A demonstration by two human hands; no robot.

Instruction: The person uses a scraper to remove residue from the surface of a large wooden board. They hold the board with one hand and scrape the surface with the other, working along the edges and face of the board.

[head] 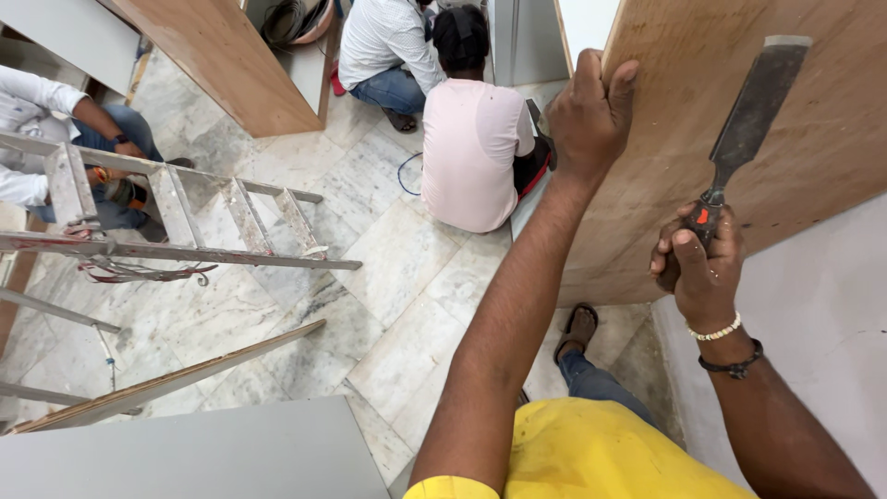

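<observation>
My left hand [589, 111] grips the left edge of a large plywood panel [795, 157] that stands upright at the top right. My right hand [699, 263] is closed around the handle of a wide flat chisel [753, 120], whose blade points up and lies against the panel's face. Beaded and black bracelets sit on my right wrist. Below, I see my yellow shirt, jeans and a sandalled foot [580, 328] on the marble floor.
A person in a pale pink shirt [471, 148] squats just left of the panel; another in white sits behind. A third person crouches at far left behind a metal ladder [185, 217]. A wooden strip [176, 379], a grey board [203, 457] and a wooden cabinet side [231, 55] stand around.
</observation>
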